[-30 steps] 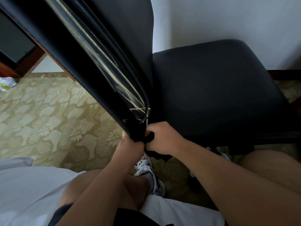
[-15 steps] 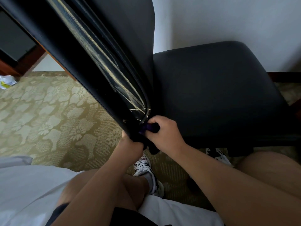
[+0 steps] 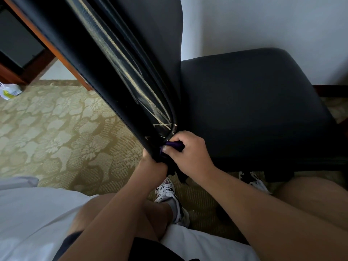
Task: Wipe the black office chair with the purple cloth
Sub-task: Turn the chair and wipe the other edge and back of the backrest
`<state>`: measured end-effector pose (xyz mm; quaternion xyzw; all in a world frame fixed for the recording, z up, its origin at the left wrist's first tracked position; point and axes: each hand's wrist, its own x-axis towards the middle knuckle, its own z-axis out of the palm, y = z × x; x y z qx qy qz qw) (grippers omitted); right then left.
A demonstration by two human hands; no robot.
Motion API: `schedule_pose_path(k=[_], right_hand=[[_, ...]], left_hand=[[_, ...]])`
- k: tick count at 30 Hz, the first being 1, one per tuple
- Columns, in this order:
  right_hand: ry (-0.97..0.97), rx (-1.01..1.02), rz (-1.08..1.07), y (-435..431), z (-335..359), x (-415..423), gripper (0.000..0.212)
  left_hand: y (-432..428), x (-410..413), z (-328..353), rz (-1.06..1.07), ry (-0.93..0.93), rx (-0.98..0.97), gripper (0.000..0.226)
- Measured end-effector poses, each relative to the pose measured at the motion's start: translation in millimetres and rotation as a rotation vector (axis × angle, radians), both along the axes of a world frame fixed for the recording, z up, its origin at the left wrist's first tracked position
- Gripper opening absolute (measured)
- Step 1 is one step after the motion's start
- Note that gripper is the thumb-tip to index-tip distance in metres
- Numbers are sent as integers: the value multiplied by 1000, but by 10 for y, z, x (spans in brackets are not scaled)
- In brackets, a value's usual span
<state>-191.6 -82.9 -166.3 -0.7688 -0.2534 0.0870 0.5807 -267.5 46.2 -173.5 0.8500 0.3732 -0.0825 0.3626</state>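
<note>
The black office chair (image 3: 254,102) fills the upper half of the view, its scratched backrest edge running diagonally from the top left down to the centre. The purple cloth (image 3: 174,144) shows as a small fold at the lower end of that edge, where backrest meets seat. My right hand (image 3: 188,153) grips the cloth and presses it against the chair there. My left hand (image 3: 153,162) grips the bottom of the backrest edge just left of the cloth. Most of the cloth is hidden under my right hand.
Patterned beige carpet (image 3: 56,138) covers the floor at left. A wooden desk leg (image 3: 56,53) stands behind the backrest, a white bag (image 3: 9,91) lies at far left. White bedding (image 3: 28,213) is at the lower left. My knees and a sneaker (image 3: 169,196) sit below the chair.
My right hand has slid a little upward along the chair's edge, and the purple cloth now shows between its fingers. My left hand has stayed on the backrest bottom.
</note>
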Motion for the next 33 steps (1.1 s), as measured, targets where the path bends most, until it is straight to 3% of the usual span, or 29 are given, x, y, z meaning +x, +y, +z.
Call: schedule_pose_path(k=[5,11,15,21,26,33], right_hand=[[35,-142,89,3,-151,-13,8],[-45,99,-57,38,-38,-10,9],[-55,138,-86,52,-62,-38,9],[-13,39,-14,78,-110,-12,7],[-59,-222,63,31,-178,-77,8],[171,134,-156,91,-20,-97,9]], left_hand=[[-4,-4,-19,26,29,12,51],[10,6,-10,19,18,0,54],[8,12,-12,5,20,23,52],[9,15,-23,10,27,25,49],[-17,-8,-16,47,21,40,50],[-9,7,-18,18,13,35,53]])
